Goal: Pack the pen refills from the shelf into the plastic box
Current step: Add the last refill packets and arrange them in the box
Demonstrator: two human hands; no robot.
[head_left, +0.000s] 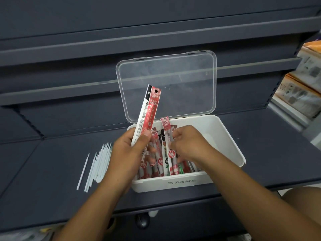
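Item: plastic box (231, 141), white, stood on the dark shelf (52, 188) before me; its clear lid (173, 80) was hinged up at the far side.

Item: packed pen refills (159, 164), red and white sleeves, lay side by side in the left half of the box; the right half showed bare white floor.

Item: my left hand (132, 150), over the box's left edge, was closed round a long red packet (149, 110), thumb across its front, the packet upright and leaning slightly right, its top in front of the lid.

Item: my right hand (189, 145), inside the box, pinched a shorter red-topped packet (165, 126) between thumb and fingers, its lower end among the others.

Item: loose white refills (99, 164), a fanned bundle, lay on the shelf just left of the box.

Item: stacked paper-wrapped packs (302, 87), far right, blurred
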